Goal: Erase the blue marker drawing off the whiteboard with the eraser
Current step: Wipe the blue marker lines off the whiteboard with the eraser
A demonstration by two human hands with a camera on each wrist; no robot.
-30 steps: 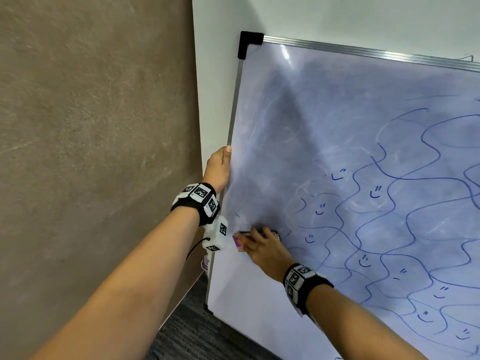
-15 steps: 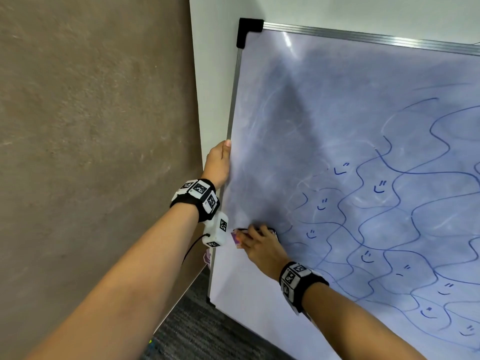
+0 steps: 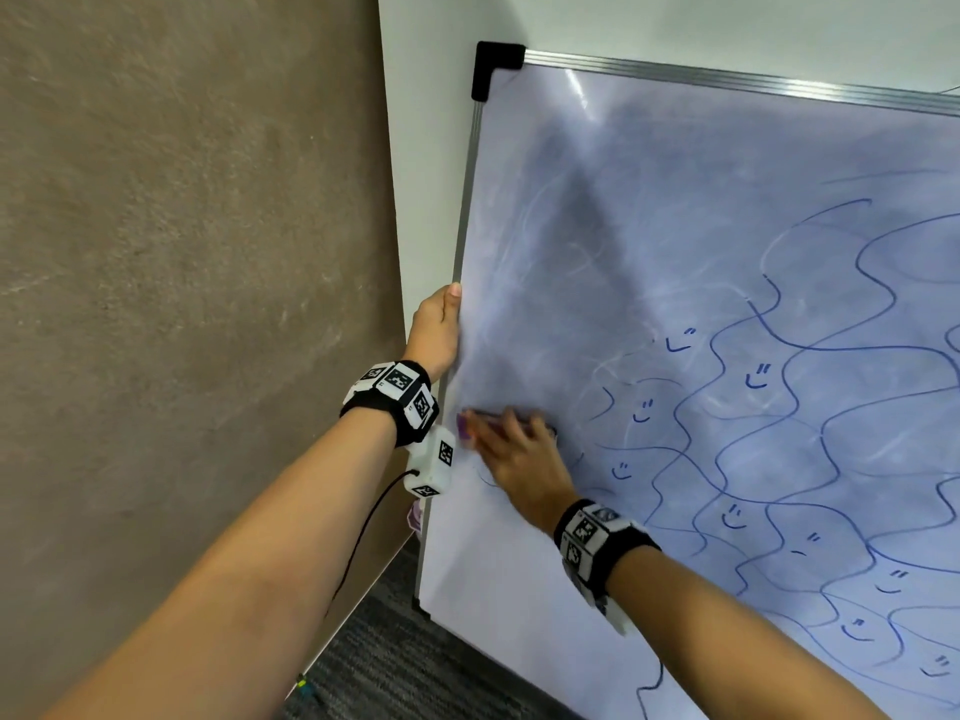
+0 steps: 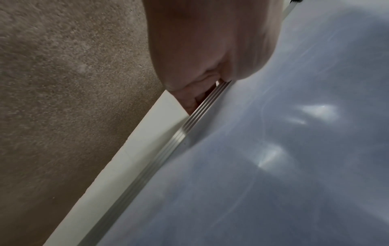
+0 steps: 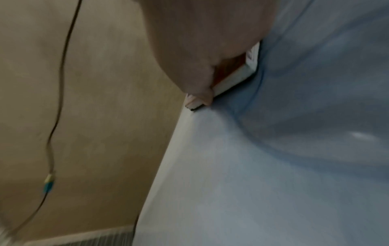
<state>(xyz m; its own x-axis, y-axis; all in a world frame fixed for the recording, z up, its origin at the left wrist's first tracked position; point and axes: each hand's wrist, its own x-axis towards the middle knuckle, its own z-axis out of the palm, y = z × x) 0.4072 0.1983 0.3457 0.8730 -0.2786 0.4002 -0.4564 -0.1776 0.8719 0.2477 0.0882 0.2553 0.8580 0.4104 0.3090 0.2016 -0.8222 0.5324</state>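
Note:
A large whiteboard (image 3: 649, 210) with a silver frame leans on the white wall. Blue wavy lines and small smiley marks (image 3: 779, 407) cover its right and lower part; the upper left is smeared pale blue. My right hand (image 3: 514, 454) presses the eraser (image 3: 470, 424) flat on the board near its left edge, fingers over the eraser's back; in the right wrist view the eraser (image 5: 231, 81) shows under the palm. My left hand (image 3: 439, 332) grips the frame's left edge, thumb on the front; in the left wrist view its fingers (image 4: 189, 98) curl behind the frame (image 4: 168, 153).
A brown textured wall (image 3: 182, 252) stands close on the left. Dark carpet (image 3: 405, 667) lies below the board's lower left corner. A black cable (image 3: 363, 537) hangs from my left wrist device. A black corner cap (image 3: 493, 65) marks the board's top left.
My right hand with the eraser has slid a little left toward the frame. The left hand keeps its grip; the head view shifted slightly.

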